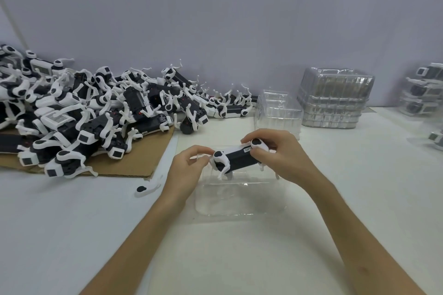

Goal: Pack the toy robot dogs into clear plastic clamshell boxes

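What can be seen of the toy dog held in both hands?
The toy dog has a black boxy body, white legs with black oval joint patches and a small white label on top; it looks like hard plastic. It is nearly level, legs down, over a clear box on the table. The left hand pinches its left end, the right hand grips its right end. Whether its feet touch the box is unclear.
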`<action>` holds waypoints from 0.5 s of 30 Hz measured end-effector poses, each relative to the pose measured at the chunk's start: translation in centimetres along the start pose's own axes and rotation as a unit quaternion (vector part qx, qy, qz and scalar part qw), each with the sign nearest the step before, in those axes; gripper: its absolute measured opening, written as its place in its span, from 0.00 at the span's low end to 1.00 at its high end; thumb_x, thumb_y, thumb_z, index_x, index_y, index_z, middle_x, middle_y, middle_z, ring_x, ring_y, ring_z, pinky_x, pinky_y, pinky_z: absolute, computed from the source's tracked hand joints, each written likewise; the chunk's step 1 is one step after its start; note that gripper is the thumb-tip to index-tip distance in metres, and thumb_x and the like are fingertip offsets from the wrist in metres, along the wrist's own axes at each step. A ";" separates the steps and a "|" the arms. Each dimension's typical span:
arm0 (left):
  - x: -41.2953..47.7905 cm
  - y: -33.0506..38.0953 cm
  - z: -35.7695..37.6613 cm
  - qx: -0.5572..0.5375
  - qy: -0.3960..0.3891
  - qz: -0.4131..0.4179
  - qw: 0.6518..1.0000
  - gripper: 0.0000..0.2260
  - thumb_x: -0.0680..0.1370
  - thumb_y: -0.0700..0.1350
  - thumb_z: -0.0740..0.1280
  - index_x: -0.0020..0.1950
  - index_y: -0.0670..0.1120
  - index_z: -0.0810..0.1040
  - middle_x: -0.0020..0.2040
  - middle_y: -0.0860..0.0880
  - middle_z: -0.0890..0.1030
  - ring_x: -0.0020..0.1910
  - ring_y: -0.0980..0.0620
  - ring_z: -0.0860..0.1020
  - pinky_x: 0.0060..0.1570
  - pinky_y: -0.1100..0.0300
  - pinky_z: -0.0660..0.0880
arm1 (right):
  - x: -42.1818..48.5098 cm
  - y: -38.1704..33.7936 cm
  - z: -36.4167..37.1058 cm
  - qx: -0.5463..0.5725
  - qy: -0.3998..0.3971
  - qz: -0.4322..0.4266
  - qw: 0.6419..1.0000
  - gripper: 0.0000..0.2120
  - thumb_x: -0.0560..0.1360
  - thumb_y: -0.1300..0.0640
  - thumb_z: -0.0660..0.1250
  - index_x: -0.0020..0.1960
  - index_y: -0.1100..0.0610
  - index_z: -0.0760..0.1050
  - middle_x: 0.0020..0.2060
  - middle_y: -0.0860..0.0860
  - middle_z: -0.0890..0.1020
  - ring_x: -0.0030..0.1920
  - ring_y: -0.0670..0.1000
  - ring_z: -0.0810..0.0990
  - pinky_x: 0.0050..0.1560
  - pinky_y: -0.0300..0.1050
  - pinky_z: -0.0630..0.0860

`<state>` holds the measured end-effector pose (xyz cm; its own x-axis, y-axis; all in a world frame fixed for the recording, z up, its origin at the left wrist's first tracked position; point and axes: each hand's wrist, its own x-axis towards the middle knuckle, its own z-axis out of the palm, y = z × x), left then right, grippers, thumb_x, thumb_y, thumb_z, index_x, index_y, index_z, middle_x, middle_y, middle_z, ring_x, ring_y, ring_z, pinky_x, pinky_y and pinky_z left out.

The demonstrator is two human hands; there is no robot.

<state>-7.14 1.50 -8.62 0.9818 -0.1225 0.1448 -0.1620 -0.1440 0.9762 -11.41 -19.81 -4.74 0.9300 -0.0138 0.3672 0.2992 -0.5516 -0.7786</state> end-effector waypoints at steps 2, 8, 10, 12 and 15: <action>0.0 0.0 0.0 0.001 -0.002 0.001 1.000 0.09 0.80 0.39 0.66 0.49 0.51 0.84 0.48 0.60 0.83 0.41 0.71 0.78 0.42 0.74 0.71 | -0.1 0.0 0.0 0.003 0.013 -0.005 1.000 0.13 0.73 0.66 0.68 0.48 0.50 0.84 0.42 0.46 0.85 0.41 0.49 0.82 0.40 0.41 0.79; 0.2 -0.2 -0.4 -0.002 0.012 -0.008 1.000 0.10 0.80 0.39 0.66 0.52 0.53 0.83 0.53 0.57 0.81 0.47 0.69 0.78 0.47 0.64 0.70 | -0.1 0.0 1.1 -0.005 0.010 -0.015 1.000 0.11 0.74 0.66 0.67 0.45 0.52 0.82 0.41 0.46 0.84 0.42 0.50 0.82 0.43 0.47 0.79; 0.2 -0.1 -0.5 -0.005 0.015 -0.011 1.000 0.09 0.80 0.40 0.67 0.51 0.53 0.84 0.53 0.56 0.82 0.48 0.67 0.78 0.48 0.62 0.71 | -0.1 0.3 1.1 -0.030 -0.004 -0.010 1.000 0.11 0.74 0.65 0.67 0.46 0.50 0.82 0.43 0.44 0.84 0.45 0.48 0.81 0.48 0.43 0.77; 0.2 -0.1 -0.6 -0.001 0.014 -0.011 1.000 0.09 0.79 0.40 0.67 0.48 0.53 0.84 0.51 0.58 0.82 0.45 0.70 0.78 0.47 0.63 0.70 | -0.1 0.7 0.7 -0.074 -0.025 0.000 0.997 0.10 0.74 0.63 0.68 0.47 0.48 0.83 0.45 0.42 0.84 0.48 0.43 0.81 0.50 0.38 0.75; 0.3 -0.1 -0.6 0.007 0.013 -0.015 1.000 0.09 0.80 0.41 0.67 0.49 0.53 0.84 0.51 0.60 0.81 0.44 0.73 0.77 0.46 0.65 0.68 | 0.0 1.2 0.2 -0.097 -0.051 0.009 0.994 0.08 0.76 0.60 0.69 0.48 0.47 0.83 0.47 0.38 0.84 0.51 0.37 0.78 0.50 0.31 0.70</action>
<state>-6.75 2.09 -8.57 0.9885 -0.0926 0.1194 -0.1331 -0.1602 0.9781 -10.98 -20.27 -5.79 0.9546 0.0539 0.2929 0.2448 -0.7020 -0.6688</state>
